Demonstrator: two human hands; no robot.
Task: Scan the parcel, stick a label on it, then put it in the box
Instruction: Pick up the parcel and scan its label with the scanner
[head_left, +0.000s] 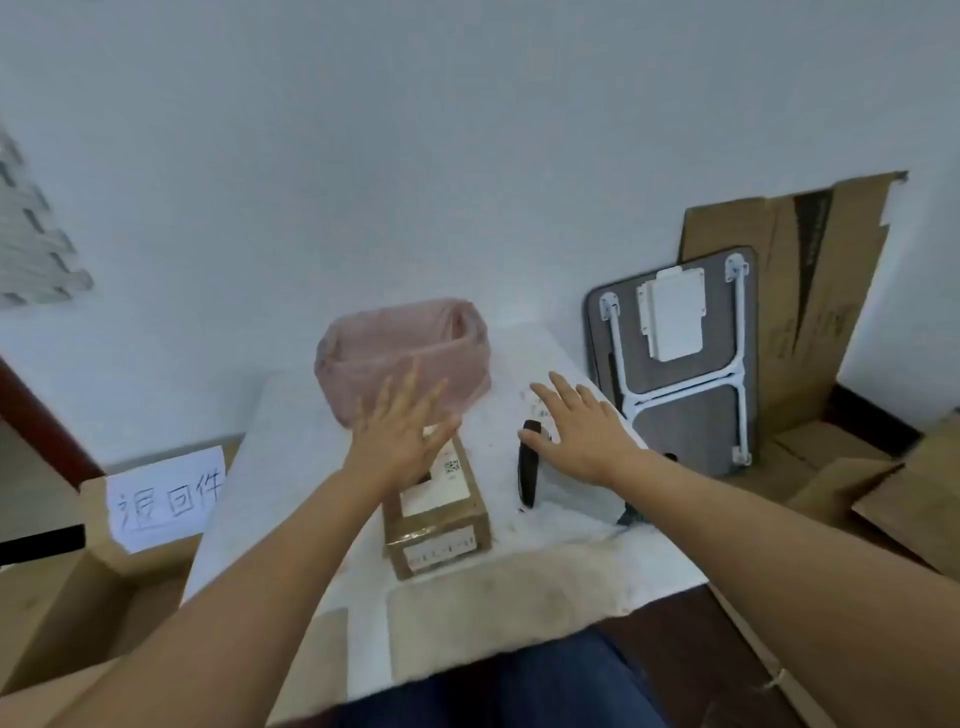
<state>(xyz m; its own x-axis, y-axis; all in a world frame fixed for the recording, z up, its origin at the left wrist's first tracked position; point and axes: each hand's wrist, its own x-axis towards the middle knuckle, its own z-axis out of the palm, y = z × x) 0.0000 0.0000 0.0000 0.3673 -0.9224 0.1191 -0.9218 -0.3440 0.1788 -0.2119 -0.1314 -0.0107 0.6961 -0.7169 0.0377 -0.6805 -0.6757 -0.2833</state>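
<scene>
A small brown cardboard parcel (441, 514) with white labels and a QR code lies on the white table (571, 566). My left hand (402, 431) hovers over its far end, fingers spread, holding nothing. A black handheld scanner (528, 475) lies on the table right of the parcel. My right hand (582, 426) is spread open just above and right of the scanner, its thumb near the scanner's top. A sheet of labels (540, 402) lies partly hidden under that hand. An open cardboard box (98, 582) with a handwritten paper sign (166, 499) stands at the left.
A pink plastic-lined bin (405, 353) stands at the table's back. A folded grey table (680, 358) leans on the wall at the right, with flattened cardboard (810, 291) behind it and more boxes (909, 499) on the floor.
</scene>
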